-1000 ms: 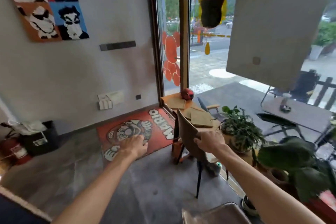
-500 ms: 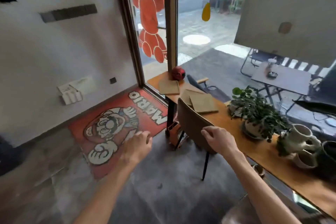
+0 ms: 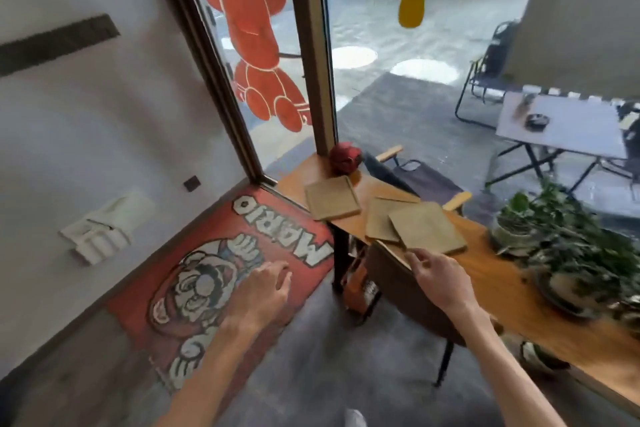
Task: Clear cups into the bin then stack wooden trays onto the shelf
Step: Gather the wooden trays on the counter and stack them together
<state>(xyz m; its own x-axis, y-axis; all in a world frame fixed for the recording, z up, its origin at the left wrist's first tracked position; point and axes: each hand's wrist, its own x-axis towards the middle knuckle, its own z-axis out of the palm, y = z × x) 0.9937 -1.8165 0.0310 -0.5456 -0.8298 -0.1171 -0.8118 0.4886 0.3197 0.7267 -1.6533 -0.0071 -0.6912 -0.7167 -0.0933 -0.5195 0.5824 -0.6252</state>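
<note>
At tabletop (image 3: 491, 270) edge, right hand (image 3: 440, 282) moved off chair back (image 3: 398, 288); fingers (image 3: 417, 259) half-open, maybe touching wooden tray (image 3: 427, 227) at 12 o'clock, gripping nothing. Left hand (image 3: 263, 291) relaxed, empty. Tray collecting starts.

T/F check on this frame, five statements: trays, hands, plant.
1. Two wooden trays overlap on the counter. True.
2. The left hand holds a cup. False: it holds nothing and is above the Mario rug.
3. A red object sits at the counter's window end. True.
4. The potted plant stands on the floor. False: it stands on the counter.
5. The right hand is over the rug. False: it reaches towards the overlapping trays.
</note>
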